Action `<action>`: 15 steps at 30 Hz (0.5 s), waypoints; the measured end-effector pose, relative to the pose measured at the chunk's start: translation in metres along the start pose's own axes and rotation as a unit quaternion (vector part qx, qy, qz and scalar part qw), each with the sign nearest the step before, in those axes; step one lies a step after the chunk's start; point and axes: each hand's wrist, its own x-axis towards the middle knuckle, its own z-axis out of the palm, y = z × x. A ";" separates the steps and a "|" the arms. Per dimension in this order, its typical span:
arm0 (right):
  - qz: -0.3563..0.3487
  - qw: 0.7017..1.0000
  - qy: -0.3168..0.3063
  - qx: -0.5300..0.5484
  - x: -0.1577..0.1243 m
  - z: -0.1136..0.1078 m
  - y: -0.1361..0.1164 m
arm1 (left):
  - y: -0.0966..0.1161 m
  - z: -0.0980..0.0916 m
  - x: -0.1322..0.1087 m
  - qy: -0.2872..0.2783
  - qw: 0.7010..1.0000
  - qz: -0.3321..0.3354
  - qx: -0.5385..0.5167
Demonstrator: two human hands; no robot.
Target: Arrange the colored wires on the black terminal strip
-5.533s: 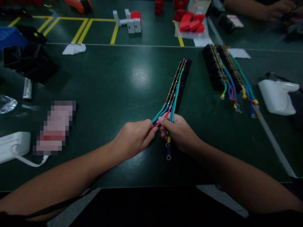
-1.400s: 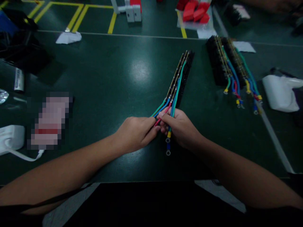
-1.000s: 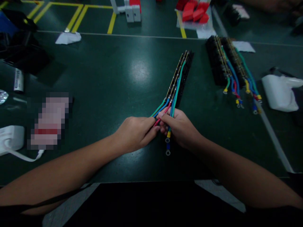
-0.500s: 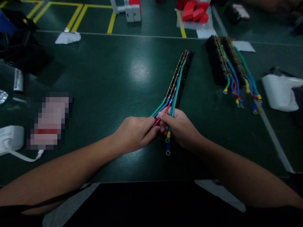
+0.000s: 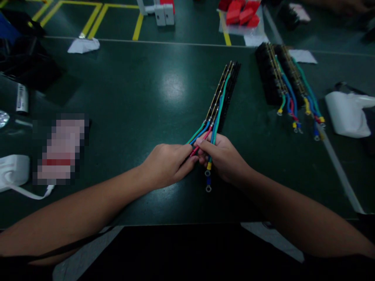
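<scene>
A long black strip [image 5: 229,97] with brass-coloured rails lies slanted on the dark green table. Coloured wires [image 5: 220,107] in green, blue and red run along it toward me. My left hand [image 5: 170,164] is closed on the wires at the left, and its fingertips hide their ends. My right hand [image 5: 224,156] pinches the red wire between thumb and fingers, with the green and blue wires passing under its thumb. Two ring terminals [image 5: 208,181], one with a yellow sleeve and one with a blue sleeve, hang below my right hand.
At the right lie two similar black strips [image 5: 265,78] with wires, beside a white device [image 5: 345,113]. A pixelated phone [image 5: 63,148], its cable and a white charger [image 5: 14,171] are at the left. Red parts [image 5: 241,15] sit on plastic at the back. Black bins [image 5: 26,58] stand far left.
Both hands keep the same hold on the wires. The view has shifted very slightly; nothing else has visibly moved.
</scene>
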 end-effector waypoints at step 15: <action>-0.002 1.000 0.000 -0.004 -0.001 0.000 -0.001 | 0.002 -0.002 0.000 -0.015 1.000 -0.006 0.004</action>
